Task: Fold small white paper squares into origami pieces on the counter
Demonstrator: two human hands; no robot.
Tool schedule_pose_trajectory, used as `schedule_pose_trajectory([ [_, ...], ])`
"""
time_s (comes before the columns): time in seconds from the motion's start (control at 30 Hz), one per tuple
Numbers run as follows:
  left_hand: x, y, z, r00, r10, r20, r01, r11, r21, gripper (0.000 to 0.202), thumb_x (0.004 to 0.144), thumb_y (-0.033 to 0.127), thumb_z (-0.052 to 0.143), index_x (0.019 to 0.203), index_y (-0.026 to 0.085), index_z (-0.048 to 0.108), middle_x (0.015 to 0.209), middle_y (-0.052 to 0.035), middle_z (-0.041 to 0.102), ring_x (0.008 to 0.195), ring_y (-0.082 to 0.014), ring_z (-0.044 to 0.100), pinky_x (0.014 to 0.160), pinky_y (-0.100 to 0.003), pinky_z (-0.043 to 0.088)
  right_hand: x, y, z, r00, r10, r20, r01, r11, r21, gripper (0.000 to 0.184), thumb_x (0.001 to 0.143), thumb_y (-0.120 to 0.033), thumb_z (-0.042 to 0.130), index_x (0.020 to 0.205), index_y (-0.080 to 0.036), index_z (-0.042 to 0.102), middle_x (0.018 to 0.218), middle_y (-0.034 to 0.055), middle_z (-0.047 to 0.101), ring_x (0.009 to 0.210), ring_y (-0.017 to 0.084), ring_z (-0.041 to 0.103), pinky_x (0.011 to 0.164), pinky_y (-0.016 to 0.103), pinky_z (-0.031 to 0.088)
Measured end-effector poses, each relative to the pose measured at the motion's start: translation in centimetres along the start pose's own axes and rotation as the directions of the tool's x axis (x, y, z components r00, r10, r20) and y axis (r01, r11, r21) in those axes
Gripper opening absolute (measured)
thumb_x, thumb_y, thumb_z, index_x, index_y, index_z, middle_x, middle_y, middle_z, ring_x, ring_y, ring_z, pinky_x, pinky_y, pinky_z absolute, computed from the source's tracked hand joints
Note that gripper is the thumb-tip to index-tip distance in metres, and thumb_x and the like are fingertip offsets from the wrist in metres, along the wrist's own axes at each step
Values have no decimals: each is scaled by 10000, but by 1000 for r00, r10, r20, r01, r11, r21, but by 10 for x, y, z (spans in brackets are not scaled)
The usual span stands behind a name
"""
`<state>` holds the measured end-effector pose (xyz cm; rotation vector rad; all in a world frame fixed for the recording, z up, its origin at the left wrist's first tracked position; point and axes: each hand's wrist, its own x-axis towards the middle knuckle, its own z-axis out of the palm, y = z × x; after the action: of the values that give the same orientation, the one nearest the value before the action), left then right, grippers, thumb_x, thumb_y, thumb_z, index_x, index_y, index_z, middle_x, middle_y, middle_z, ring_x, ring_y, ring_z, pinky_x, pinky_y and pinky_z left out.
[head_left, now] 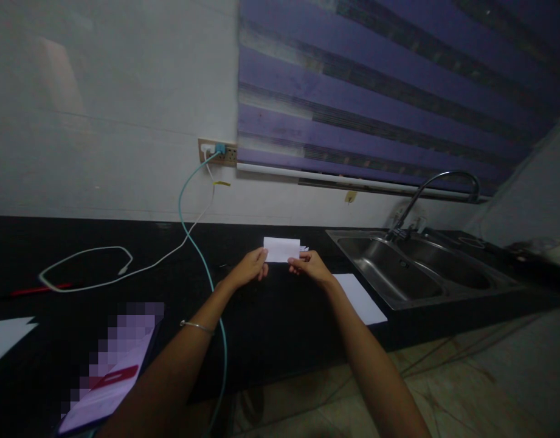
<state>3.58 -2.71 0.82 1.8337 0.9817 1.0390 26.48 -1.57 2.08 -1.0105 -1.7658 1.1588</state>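
Note:
A small folded white paper (281, 249) is held up above the black countertop (270, 328). My left hand (251, 266) pinches its lower left edge and my right hand (309, 265) pinches its lower right edge. Both arms reach forward from the bottom of the view; a thin bracelet circles my left wrist. A flat white sheet (360, 298) lies on the counter just right of my right hand.
A steel double sink (421, 274) with a curved tap (437, 188) sits at the right. A teal cable (193, 237) and a white cable (92, 267) run from a wall socket (217, 152) over the counter. A purple book (110, 371) lies front left, and purple blinds hang above.

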Motion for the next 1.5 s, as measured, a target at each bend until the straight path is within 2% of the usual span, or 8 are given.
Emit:
schedule_pose_trajectory([
  [0.23, 0, 6, -3, 1000, 1, 23, 0, 1000, -24, 401, 915, 530, 399, 864, 154, 524, 509, 29, 540, 390, -90, 482, 414, -200, 347, -3, -4, 0, 999, -32, 27, 32, 999, -16, 373, 729, -484, 695, 684, -114, 686, 662, 73, 692, 535, 118, 578, 555, 246, 448],
  [0.47, 0, 8, -8, 997, 44, -63, -54, 985, -161, 343, 870, 497, 504, 736, 189, 436, 534, 38, 545, 428, -81, 499, 455, -201, 377, -4, -8, 0, 1000, -9, 16, 9, 999, 41, 352, 715, -461, 716, 694, -110, 693, 649, 69, 684, 533, 118, 572, 553, 246, 446],
  [0.63, 1, 5, -8, 999, -8, -46, -2, 979, -205, 340, 848, 514, 523, 788, 186, 460, 616, 18, 574, 483, -95, 530, 461, -199, 376, -6, -10, 0, 999, -31, 14, 31, 1000, -6, 362, 725, -467, 706, 658, -111, 692, 621, 62, 670, 524, 116, 559, 544, 241, 431],
  [0.8, 1, 8, -9, 978, -64, -197, 12, 968, -250, 390, 785, 487, 604, 1025, 191, 523, 917, -42, 633, 715, -143, 592, 562, -222, 431, -10, -15, 1, 987, -58, 148, 70, 995, -77, 373, 753, -475, 680, 657, -115, 695, 615, 49, 657, 538, 116, 553, 550, 234, 421],
  [0.93, -4, 25, -18, 999, -19, -35, 10, 971, -241, 404, 790, 444, 607, 1080, 163, 618, 1019, -85, 650, 852, -192, 600, 698, -272, 455, -13, -19, 1, 963, -48, 266, 86, 988, -131, 377, 758, -485, 671, 639, -128, 685, 600, 37, 644, 526, 113, 538, 521, 221, 391],
  [1.03, -7, 39, -23, 985, 11, 173, 28, 974, -225, 363, 819, 440, 566, 1027, 163, 674, 975, -88, 673, 812, -186, 608, 661, -257, 445, -15, -21, 2, 944, -33, 327, 96, 979, -179, 386, 753, -492, 671, 602, -136, 670, 557, 24, 620, 490, 104, 506, 480, 210, 345],
  [1.2, -7, 43, -15, 946, -35, 323, 58, 996, -63, 304, 796, 432, 607, 839, 141, 683, 739, -63, 662, 591, -135, 558, 506, -209, 385, -16, -21, 7, 918, -29, 395, 119, 971, -205, 390, 730, -501, 684, 605, -132, 668, 528, 13, 603, 464, 97, 483, 449, 200, 311],
  [1.5, -6, 27, -9, 979, -18, 203, 41, 993, -109, 326, 822, 422, 585, 922, 121, 660, 780, -79, 684, 598, -142, 592, 524, -229, 426, -12, -18, 5, 944, -78, 322, 139, 976, -170, 403, 760, -514, 655, 611, -140, 621, 561, 3, 578, 508, 106, 487, 491, 215, 325],
])
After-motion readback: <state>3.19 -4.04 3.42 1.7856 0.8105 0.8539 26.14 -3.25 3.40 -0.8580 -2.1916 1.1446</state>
